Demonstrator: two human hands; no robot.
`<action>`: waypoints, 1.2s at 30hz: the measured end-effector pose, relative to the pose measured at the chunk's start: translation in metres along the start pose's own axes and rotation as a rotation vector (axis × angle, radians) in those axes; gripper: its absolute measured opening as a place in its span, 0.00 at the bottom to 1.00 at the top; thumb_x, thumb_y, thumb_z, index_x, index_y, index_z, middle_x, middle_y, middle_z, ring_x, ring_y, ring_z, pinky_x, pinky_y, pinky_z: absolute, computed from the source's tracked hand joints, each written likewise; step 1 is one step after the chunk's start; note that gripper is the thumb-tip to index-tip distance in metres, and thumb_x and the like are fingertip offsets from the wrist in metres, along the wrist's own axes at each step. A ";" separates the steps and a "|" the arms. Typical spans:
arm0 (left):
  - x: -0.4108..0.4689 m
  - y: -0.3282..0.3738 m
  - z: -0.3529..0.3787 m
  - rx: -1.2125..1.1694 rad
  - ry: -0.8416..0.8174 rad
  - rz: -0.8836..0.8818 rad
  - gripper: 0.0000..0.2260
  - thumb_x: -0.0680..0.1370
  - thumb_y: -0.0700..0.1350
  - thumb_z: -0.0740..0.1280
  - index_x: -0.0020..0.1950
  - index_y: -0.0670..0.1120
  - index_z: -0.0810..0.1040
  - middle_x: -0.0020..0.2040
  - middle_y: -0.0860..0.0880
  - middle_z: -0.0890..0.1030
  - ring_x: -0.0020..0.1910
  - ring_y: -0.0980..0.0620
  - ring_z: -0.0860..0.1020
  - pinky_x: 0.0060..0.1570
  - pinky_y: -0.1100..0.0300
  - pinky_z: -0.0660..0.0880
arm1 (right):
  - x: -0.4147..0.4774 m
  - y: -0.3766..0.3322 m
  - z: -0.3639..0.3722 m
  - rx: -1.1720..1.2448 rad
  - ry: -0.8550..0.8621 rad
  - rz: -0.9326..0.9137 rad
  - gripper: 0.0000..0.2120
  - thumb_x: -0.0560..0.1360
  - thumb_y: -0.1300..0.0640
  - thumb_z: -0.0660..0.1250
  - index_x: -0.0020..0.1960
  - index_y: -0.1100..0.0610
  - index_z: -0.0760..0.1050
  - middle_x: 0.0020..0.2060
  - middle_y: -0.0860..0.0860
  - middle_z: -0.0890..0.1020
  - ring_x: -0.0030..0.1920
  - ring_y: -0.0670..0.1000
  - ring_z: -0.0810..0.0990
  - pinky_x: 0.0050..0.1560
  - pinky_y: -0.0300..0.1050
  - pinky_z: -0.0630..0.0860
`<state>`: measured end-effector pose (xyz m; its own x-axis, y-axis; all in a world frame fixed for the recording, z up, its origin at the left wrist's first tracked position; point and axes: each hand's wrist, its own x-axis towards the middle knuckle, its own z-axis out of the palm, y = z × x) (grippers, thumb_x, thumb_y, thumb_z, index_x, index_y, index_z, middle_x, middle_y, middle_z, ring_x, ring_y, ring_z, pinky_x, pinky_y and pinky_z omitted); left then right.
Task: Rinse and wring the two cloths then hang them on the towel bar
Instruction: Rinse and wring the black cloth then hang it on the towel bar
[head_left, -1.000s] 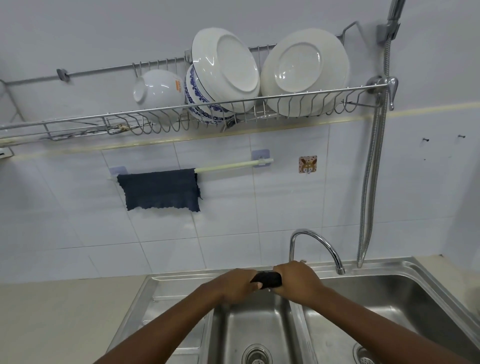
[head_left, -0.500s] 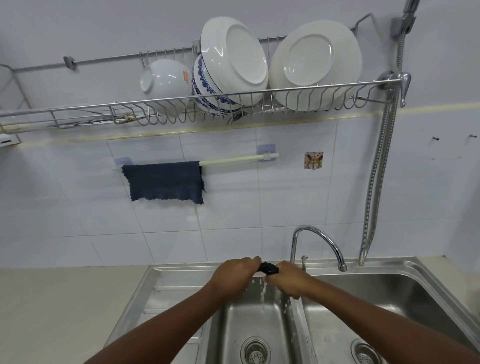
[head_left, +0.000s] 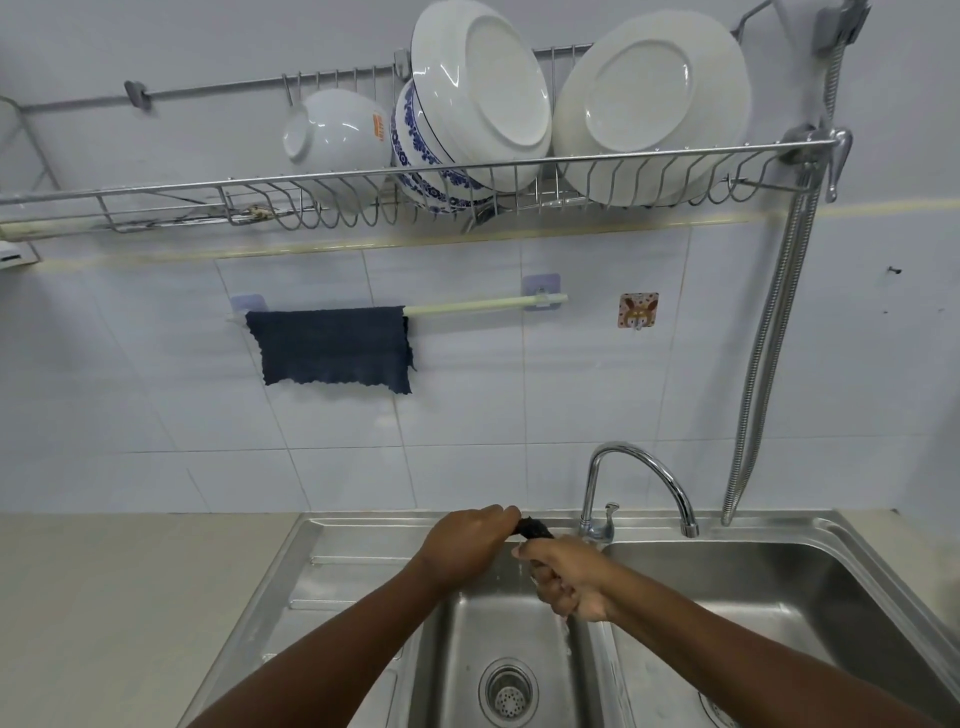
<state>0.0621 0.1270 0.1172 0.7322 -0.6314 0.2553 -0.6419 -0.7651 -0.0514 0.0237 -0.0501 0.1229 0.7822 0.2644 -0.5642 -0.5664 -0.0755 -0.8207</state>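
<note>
A dark blue cloth (head_left: 332, 349) hangs spread over the left half of the pale green towel bar (head_left: 483, 305) on the tiled wall. A second dark cloth (head_left: 534, 528) is twisted into a tight roll between my two hands, over the left basin of the steel sink (head_left: 363, 566). My left hand (head_left: 465, 545) grips its left end, knuckles up. My right hand (head_left: 569, 582) grips the other end, turned palm-up and lower. Water drips from the cloth and from my right hand into the basin. Most of the cloth is hidden inside my fists.
A curved chrome tap (head_left: 639, 483) stands just behind my right hand, between the two basins. A flexible shower hose (head_left: 763, 364) hangs at the right. Above, a wire dish rack (head_left: 415, 176) holds white plates and bowls. A beige counter (head_left: 114, 597) lies at the left.
My hands have twisted the cloth tighter: the right hand rolled palm-up and dropped lower, and water now drips from the cloth. The view has tilted slightly upward.
</note>
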 end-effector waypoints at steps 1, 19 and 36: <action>0.000 0.001 0.000 -0.008 0.000 -0.007 0.07 0.77 0.43 0.62 0.54 0.48 0.70 0.42 0.46 0.79 0.35 0.45 0.78 0.30 0.57 0.68 | -0.001 -0.001 -0.001 -0.024 0.005 -0.026 0.14 0.71 0.52 0.69 0.32 0.52 0.66 0.22 0.47 0.65 0.21 0.45 0.57 0.19 0.35 0.51; -0.023 0.006 -0.043 -0.984 -0.329 -0.351 0.10 0.80 0.58 0.61 0.41 0.64 0.78 0.35 0.61 0.77 0.36 0.61 0.74 0.38 0.68 0.68 | -0.030 -0.032 -0.060 0.111 0.082 -0.408 0.08 0.74 0.55 0.70 0.39 0.55 0.74 0.36 0.53 0.80 0.35 0.50 0.78 0.33 0.41 0.74; -0.012 0.036 -0.063 -1.103 -0.155 -0.388 0.15 0.78 0.58 0.65 0.61 0.55 0.79 0.61 0.58 0.81 0.59 0.60 0.78 0.62 0.59 0.75 | -0.064 -0.075 -0.044 -0.383 0.237 -0.648 0.09 0.76 0.48 0.65 0.41 0.52 0.75 0.28 0.45 0.76 0.32 0.49 0.70 0.36 0.44 0.66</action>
<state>0.0156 0.1147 0.1732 0.8927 -0.4474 -0.0540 -0.1641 -0.4343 0.8857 0.0273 -0.1037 0.2163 0.9846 0.1608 0.0684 0.1167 -0.3140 -0.9422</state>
